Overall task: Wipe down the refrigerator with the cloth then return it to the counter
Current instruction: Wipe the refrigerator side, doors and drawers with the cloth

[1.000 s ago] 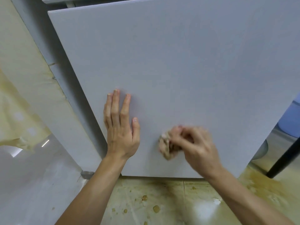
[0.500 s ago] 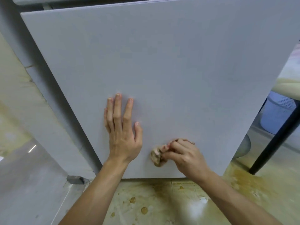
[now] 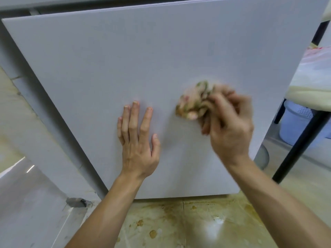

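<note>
Cloth [image 3: 194, 101] sits bunched against the refrigerator door [image 3: 125, 59], poking out past the right hand [image 3: 231, 126], whose blurred fingers curl tight around it. Left hand [image 3: 138, 140] presses flat, fingers straight, alongside.

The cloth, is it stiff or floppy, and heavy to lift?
Probably floppy: the cloth is bunched into soft folds in the right hand. Likely light: that hand alone holds it against the refrigerator door.

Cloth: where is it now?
Head view, right of centre: the cloth is bunched in the right hand against the refrigerator door, beside the left hand.
</note>
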`<state>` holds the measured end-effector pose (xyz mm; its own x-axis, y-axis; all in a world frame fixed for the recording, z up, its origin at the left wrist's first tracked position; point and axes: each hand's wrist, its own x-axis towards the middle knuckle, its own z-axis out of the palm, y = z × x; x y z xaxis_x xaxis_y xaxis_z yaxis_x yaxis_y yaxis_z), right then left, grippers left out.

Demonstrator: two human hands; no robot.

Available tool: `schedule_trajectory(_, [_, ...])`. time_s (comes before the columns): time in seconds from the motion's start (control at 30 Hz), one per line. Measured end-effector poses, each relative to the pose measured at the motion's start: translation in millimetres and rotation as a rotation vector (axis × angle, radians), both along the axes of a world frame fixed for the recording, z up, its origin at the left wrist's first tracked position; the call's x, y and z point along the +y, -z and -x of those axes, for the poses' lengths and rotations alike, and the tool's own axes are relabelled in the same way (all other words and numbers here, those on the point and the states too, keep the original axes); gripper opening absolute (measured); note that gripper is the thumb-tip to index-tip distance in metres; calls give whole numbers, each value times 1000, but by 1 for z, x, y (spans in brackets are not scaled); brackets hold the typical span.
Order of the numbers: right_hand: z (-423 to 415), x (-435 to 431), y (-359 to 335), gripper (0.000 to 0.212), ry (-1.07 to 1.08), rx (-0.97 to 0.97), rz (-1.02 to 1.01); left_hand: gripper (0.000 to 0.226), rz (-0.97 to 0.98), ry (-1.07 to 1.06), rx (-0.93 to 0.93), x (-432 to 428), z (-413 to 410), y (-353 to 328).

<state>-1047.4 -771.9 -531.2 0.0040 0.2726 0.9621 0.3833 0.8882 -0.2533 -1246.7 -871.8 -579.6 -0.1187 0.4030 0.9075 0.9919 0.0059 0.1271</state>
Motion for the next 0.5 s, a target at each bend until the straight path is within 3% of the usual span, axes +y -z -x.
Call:
schedule_trajectory(0.17, [-20,-6,127,18,-125,-519,134,67,5,-1,11,3,-1,2])
schedule_trajectory(0.27, [-39,4,143,42,-161,-725,71,69,6,-16,31,3,-2,3])
schedule_trajectory(0.37, [-45,6,102,20,-132,-543,182,71,16,-30,30,7,-13,5])
schedule_trajectory(0.4, [-48,13,83,9,-70,-470,119,71,17,-30,46,9,-17,5])
schedule_trajectory(0.47, [-55,27,33,28,135,-223,27,71,17,-20,81,15,-24,4])
schedule_trajectory(0.5, [-57,33,8,27,160,-128,32,71,16,-13,89,17,-28,4])
